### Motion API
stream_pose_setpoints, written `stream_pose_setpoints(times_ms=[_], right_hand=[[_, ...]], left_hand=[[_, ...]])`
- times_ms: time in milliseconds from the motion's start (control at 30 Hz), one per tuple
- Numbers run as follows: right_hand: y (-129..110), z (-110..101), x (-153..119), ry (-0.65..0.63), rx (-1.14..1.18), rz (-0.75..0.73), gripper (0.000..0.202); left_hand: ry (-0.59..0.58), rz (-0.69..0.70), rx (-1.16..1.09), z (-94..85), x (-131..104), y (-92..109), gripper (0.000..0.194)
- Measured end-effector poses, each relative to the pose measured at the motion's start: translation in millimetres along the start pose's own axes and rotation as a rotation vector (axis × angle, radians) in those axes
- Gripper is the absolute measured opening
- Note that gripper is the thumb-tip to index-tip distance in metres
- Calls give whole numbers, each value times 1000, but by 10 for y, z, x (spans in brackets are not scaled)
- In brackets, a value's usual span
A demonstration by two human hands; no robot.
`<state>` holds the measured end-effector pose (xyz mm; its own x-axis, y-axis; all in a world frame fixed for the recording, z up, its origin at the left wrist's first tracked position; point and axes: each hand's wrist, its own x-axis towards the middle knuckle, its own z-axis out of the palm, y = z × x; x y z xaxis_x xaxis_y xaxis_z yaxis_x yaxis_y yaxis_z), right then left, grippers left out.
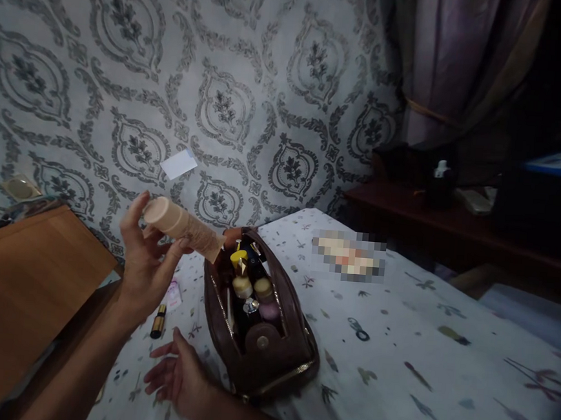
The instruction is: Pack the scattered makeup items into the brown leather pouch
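My left hand [146, 267] is raised left of the bag, its fingers and thumb closed around a beige squeeze tube [182, 225]. The tube tilts with its cap up to the left, and its flat end is by the bag's far opening. Unzipped and full, a dark brown leather bag [278, 359] sits on the bed. Inside are a yellow-capped item [239, 258], a few small jars [242, 288] and a pinkish item [269, 310]. Low beside the bag, my right hand [183, 374] is open and holds nothing. A black-and-gold small bottle [158, 321] lies above its fingers.
The bag rests on a patterned white bedsheet [376, 347]. A pink packet [173, 294] lies left of it, and a blurred-out item [348, 254] to the right. An orange-brown wooden panel [27, 281] stands at the left; a dark red shelf [407, 210] is at the right.
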<state>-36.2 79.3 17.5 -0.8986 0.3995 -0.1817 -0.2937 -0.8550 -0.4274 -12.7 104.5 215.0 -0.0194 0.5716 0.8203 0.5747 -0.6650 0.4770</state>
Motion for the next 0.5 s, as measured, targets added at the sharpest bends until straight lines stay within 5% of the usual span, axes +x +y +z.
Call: stream_pose_setpoints(times_ms=[500], right_hand=[[-7,-22,12,-19,-4,1,64]], left_hand=[[-218,178,442,76,-202,-193,58]])
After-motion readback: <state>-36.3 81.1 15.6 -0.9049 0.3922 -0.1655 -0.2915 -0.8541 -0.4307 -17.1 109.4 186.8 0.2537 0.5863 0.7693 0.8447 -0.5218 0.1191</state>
